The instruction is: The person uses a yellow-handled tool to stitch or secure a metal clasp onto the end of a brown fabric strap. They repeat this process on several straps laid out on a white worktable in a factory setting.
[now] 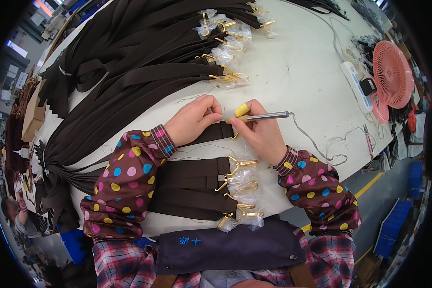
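Observation:
My right hand (264,138) is closed around a slim corded pen-like tool (269,115) with a metal barrel, its tip pointing left. A yellow finger cover (242,110) sits on one of its fingers. Beside the tip, my left hand (197,119) is closed in a pinch; whatever it holds is too small to make out. Just below both hands lies the end of a dark brown strap (210,133) with a gold hook (235,136). Nearer me, several more brown straps (192,203) end in gold hooks (245,163), some wrapped in clear plastic.
A large pile of brown straps (125,91) covers the table's left and far side, with plastic-wrapped gold hooks (229,77). The tool's grey cord (305,137) loops right. Further right are a white power strip (356,86), a pink fan (392,74) and thread snips (368,141).

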Demonstrator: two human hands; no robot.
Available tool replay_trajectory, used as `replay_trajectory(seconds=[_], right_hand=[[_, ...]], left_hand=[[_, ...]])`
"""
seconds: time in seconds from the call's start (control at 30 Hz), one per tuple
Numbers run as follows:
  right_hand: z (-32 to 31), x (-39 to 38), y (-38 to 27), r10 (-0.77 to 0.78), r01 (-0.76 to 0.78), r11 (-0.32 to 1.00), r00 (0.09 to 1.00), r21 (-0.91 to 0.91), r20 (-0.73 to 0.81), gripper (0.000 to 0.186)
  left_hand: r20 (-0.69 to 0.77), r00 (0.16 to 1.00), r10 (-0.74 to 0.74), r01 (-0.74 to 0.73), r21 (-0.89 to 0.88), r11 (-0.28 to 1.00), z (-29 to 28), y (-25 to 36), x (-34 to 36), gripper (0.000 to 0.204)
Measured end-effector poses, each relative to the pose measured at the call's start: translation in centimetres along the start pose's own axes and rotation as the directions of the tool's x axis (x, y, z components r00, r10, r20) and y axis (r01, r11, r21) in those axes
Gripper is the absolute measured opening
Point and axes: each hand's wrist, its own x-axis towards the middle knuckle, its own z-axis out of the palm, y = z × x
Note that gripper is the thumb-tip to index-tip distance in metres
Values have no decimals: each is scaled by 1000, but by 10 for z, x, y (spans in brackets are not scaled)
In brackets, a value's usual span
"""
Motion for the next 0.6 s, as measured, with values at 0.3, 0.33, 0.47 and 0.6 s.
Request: replay_trajectory(seconds=[0.3, 0.33, 0.47, 0.6], right_hand=[[0, -1, 1, -63, 63, 998, 995, 2, -74, 22], [-1, -2, -1, -63, 66, 997, 994, 31, -88, 21], [-9, 2, 6, -231, 230, 973, 961, -27, -152, 14], [-16, 0, 10, -185, 168, 958, 982, -232, -51, 17]], left_hand=[[-29, 999, -30, 30, 9, 1000, 0, 5, -3, 17], [-33, 999, -40, 41, 22, 999, 0, 7, -4, 20], [-71, 981, 180, -129, 449, 884, 10, 17, -23, 35], [-112, 980, 166, -85, 519, 851, 21, 18, -19, 38]])
